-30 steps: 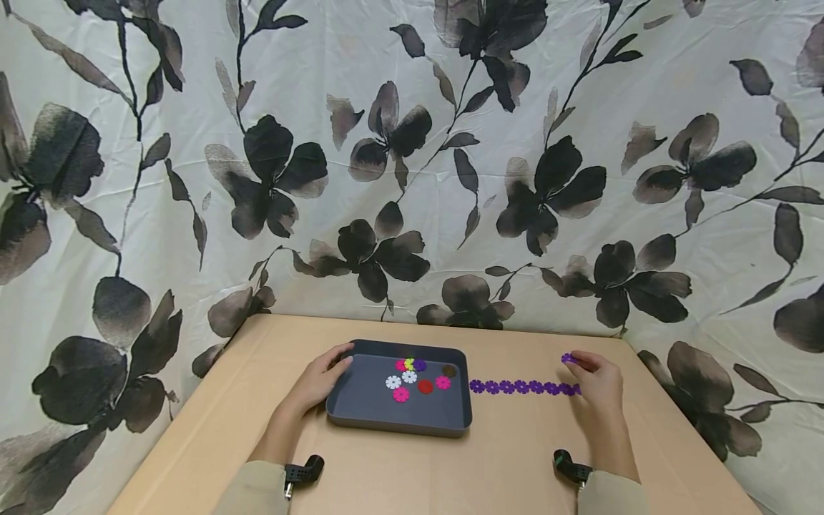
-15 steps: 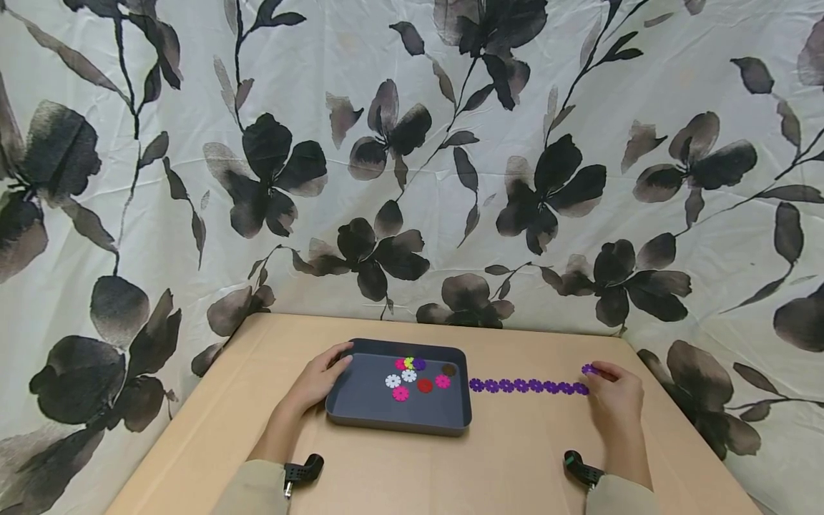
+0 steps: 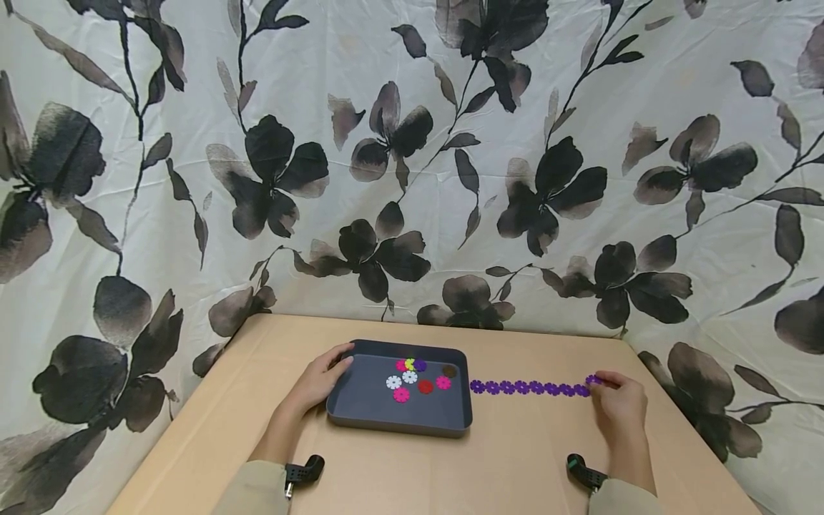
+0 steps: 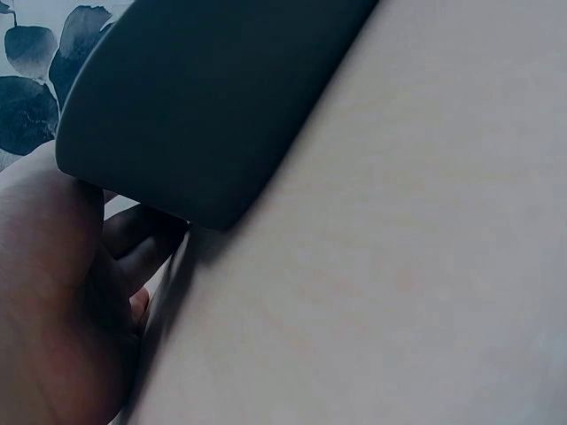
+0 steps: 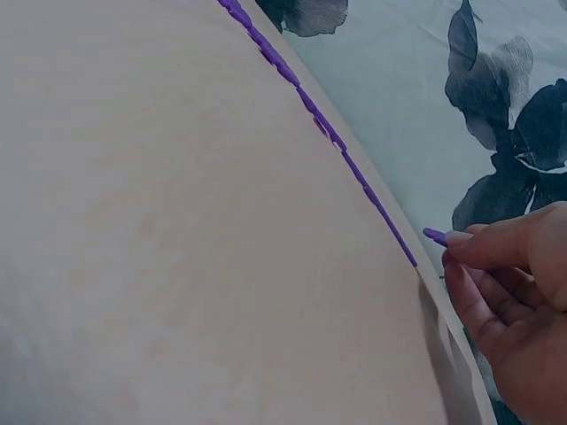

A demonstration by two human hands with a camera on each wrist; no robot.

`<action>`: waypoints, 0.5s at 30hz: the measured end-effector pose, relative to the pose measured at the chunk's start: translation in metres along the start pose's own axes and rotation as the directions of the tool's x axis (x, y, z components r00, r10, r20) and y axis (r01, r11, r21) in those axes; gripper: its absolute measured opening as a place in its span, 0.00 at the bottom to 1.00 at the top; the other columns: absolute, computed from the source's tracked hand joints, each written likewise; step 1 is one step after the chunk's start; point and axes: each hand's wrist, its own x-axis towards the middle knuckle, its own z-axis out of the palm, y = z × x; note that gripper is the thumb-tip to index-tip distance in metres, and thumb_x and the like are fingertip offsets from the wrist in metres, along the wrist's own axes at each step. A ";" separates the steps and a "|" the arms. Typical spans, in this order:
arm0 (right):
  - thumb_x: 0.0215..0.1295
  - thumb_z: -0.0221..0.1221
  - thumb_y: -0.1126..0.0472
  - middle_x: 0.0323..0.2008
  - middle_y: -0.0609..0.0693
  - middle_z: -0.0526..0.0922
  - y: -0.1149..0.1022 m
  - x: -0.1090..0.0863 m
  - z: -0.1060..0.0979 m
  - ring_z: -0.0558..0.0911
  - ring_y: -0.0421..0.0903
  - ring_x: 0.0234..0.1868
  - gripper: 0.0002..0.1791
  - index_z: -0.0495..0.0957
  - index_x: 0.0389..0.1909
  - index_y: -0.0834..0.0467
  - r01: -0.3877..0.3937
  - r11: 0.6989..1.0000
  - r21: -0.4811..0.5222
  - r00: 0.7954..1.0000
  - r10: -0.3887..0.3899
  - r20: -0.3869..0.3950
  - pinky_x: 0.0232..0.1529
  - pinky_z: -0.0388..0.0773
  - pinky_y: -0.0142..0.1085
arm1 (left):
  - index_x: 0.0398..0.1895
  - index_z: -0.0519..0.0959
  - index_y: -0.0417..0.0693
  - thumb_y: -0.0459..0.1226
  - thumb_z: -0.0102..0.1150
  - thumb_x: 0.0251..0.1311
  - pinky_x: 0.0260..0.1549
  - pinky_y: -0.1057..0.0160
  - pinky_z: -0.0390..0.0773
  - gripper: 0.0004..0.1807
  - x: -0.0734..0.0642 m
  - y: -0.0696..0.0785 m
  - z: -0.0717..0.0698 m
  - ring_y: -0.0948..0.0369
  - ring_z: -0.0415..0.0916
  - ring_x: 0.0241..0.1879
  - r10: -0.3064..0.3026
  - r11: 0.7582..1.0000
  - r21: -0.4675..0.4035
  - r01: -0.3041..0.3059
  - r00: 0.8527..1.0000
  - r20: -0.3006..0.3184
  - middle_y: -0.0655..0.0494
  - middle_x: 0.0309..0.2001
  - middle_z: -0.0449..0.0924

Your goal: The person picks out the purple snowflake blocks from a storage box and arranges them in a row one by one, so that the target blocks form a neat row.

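Note:
My left hand (image 3: 315, 380) grips the left side of a dark grey tray (image 3: 399, 423); in the left wrist view, fingers (image 4: 142, 241) curl beneath the tray's edge. Thumb and forefinger of my right hand (image 3: 623, 402) pinch a purple flower-shaped disc (image 5: 434, 235). This disc is just above the right end of a row of purple flower-shaped discs (image 3: 521, 387). The row runs rightward across the table from the tray, its discs linked or touching edge to edge. In the right wrist view, the pinched disc appears tilted and apart from the row's end.
Inside the tray lie several flower-shaped discs: white (image 3: 393, 383), pink (image 3: 401, 395), red (image 3: 425, 387), brown (image 3: 449, 371), yellow and purple. The light wooden table (image 3: 515, 458) ends at a floral cloth (image 3: 450, 214) hanging behind it. Dark cameras (image 3: 307, 470) are strapped to both wrists.
My right hand has moved right along the row with the purple disc, then slightly down toward the row's end. The left hand and tray have stayed in place.

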 end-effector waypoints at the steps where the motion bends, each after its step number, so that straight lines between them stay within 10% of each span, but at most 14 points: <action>1: 0.71 0.63 0.66 0.58 0.69 0.82 0.001 0.001 0.000 0.78 0.57 0.56 0.17 0.82 0.58 0.68 -0.002 1.000 -0.004 1.000 0.002 -0.004 0.38 0.69 0.26 | 0.78 0.68 0.60 0.52 0.50 0.79 0.79 0.37 0.55 0.28 0.000 0.000 0.000 0.43 0.55 0.81 0.001 1.000 0.000 -0.001 1.000 0.000 0.47 0.79 0.63; 15: 0.71 0.63 0.66 0.54 0.69 0.84 0.004 0.001 0.001 0.79 0.61 0.55 0.16 0.82 0.55 0.69 -0.009 1.000 -0.023 1.000 0.008 -0.019 0.41 0.69 0.34 | 0.78 0.67 0.59 0.51 0.50 0.80 0.79 0.37 0.55 0.28 -0.001 0.000 0.000 0.43 0.54 0.81 0.008 1.000 -0.002 -0.008 1.000 0.001 0.47 0.80 0.63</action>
